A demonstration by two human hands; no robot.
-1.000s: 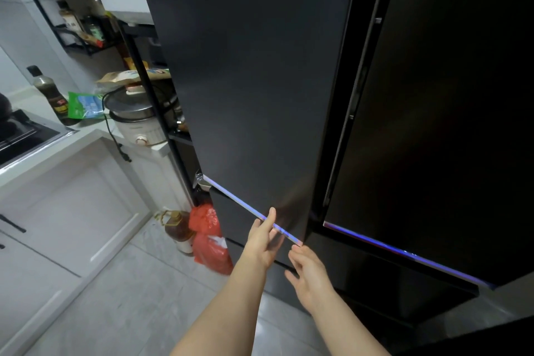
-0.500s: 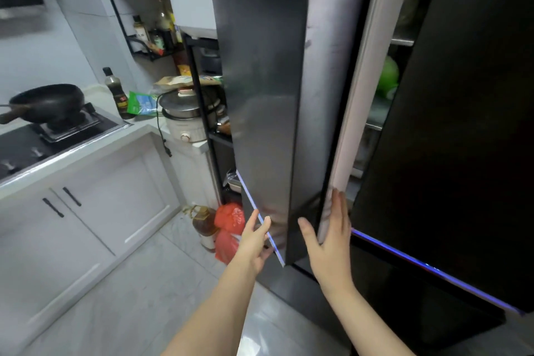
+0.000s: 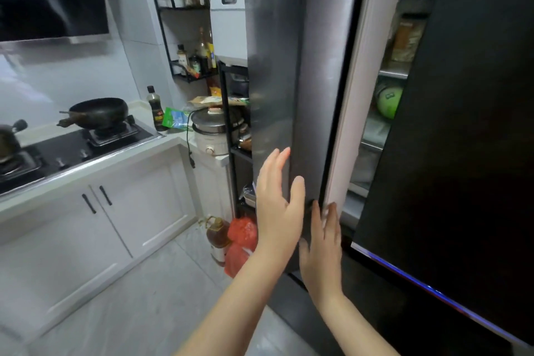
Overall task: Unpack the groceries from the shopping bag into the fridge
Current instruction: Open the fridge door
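Observation:
The dark fridge fills the right half of the view. Its left door [image 3: 291, 72] stands swung outward, edge-on to me, with a pale inner seal [image 3: 355, 89] showing. My left hand [image 3: 277, 205] lies flat and open against the door's outer face. My right hand [image 3: 320, 251] rests open on the door's lower edge, fingers up along the seal. Through the gap I see shelves [image 3: 393, 74] with a green round thing [image 3: 388, 101] and a packet. The right door [image 3: 462, 130] stays shut. No shopping bag is in either hand.
A red plastic bag [image 3: 241, 243] and an oil jug [image 3: 218, 237] sit on the floor beside the fridge. A black rack [image 3: 231, 136] holds a rice cooker [image 3: 209, 136]. White cabinets [image 3: 121, 211] and a stove with a wok [image 3: 99, 113] run along the left.
The left fridge door has swung further open, showing more of the shelves. My left hand moved from the door's bottom corner up onto its outer face; my right hand stayed at the edge.

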